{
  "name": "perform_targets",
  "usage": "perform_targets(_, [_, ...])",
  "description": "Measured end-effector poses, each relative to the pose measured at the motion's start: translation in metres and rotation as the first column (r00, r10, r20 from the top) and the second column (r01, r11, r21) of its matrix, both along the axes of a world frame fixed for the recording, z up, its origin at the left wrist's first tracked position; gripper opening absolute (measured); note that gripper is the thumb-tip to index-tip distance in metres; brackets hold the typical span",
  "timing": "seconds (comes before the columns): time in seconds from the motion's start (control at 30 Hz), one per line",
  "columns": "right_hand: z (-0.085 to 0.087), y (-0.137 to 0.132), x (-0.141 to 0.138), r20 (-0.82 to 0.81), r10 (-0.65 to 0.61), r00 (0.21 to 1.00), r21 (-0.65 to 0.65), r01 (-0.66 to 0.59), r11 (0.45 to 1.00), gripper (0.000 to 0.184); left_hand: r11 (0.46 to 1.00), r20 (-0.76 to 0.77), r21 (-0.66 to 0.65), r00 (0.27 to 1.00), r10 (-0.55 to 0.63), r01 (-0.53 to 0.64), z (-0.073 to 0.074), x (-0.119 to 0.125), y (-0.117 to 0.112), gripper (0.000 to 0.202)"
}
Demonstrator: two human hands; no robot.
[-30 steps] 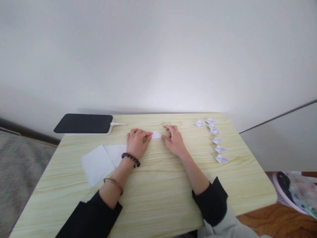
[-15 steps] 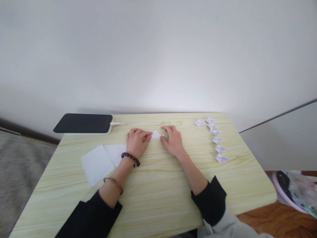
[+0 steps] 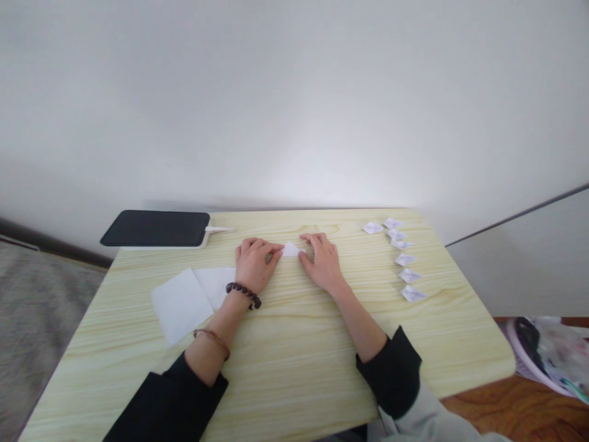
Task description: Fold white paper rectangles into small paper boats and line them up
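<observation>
A small white folded paper (image 3: pixel 290 250), with a peak at its far edge, lies on the table between my hands. Thumb and index finger of my left hand (image 3: pixel 254 263) are closed on its left corner. My right hand (image 3: pixel 322 261) presses the right corner with its thumb, and the bent index finger arches just beyond it. Fingertips hide both ends of the piece. Beside my left wrist are flat white paper sheets (image 3: pixel 181 307), overlapping and partly covered by the forearm. Several small folded paper boats (image 3: pixel 405 259) stand at the right, most in a column.
A black-screened device (image 3: pixel 156 229) with a white cable (image 3: pixel 219 229) plugged in sits at the back left of the wooden table (image 3: pixel 294 368). Behind the table rises a white wall (image 3: pixel 294 110). A basket (image 3: pixel 529 362) holding plastic bags is on the floor at right.
</observation>
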State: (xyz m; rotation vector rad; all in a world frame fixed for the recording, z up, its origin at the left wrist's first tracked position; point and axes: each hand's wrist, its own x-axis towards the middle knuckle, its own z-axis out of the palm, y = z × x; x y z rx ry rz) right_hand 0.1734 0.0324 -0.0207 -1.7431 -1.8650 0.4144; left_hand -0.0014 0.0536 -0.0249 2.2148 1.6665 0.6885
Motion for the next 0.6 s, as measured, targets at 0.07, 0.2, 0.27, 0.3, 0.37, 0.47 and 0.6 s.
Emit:
perform_targets(0.07, [-0.0001, 0.0000, -0.0002, 0.003, -0.001, 1.000, -0.002, 0.001, 1.000, 0.037, 1.000, -0.001, 0.001, 1.000, -0.001, 0.001, -0.0002, 0.0001, 0.0000, 0.021])
perform_targets(0.2, [-0.0011, 0.0002, -0.0003, 0.009, -0.002, 1.000, 0.007, 0.002, 1.000, 0.036, 1.000, -0.004, 0.001, 1.000, 0.007, -0.007, 0.0009, 0.0008, -0.0005, 0.020])
perform_targets(0.27, [-0.0015, 0.0004, -0.0002, 0.008, 0.000, 1.000, 0.012, -0.001, 1.000, 0.036, 1.000, -0.005, -0.003, 1.000, 0.010, -0.010, 0.0017, 0.0010, -0.0008, 0.020])
perform_targets(0.3, [-0.0016, 0.0005, -0.0001, 0.007, 0.000, 1.000, 0.013, 0.000, 1.000, 0.036, 1.000, -0.005, -0.006, 1.000, 0.011, -0.011, 0.0020, 0.0010, -0.0009, 0.020])
perform_targets(0.37, [-0.0016, 0.0006, 0.0003, 0.007, -0.002, 1.000, 0.011, 0.002, 1.000, 0.036, 1.000, -0.007, -0.010, 1.000, 0.009, -0.009, 0.0023, 0.0010, -0.0008, 0.020])
perform_targets(0.47, [-0.0016, 0.0004, 0.0002, 0.014, -0.003, 1.000, 0.011, 0.002, 1.000, 0.035, 1.000, -0.005, -0.011, 1.000, 0.005, -0.005, 0.0021, 0.0012, -0.0004, 0.021])
perform_targets(0.6, [-0.0031, -0.0005, -0.0027, 0.062, -0.012, 0.998, 0.038, 0.010, 0.999, 0.038, 1.000, 0.000, -0.006, 1.000, 0.009, -0.009, 0.0018, 0.0016, -0.0003, 0.021])
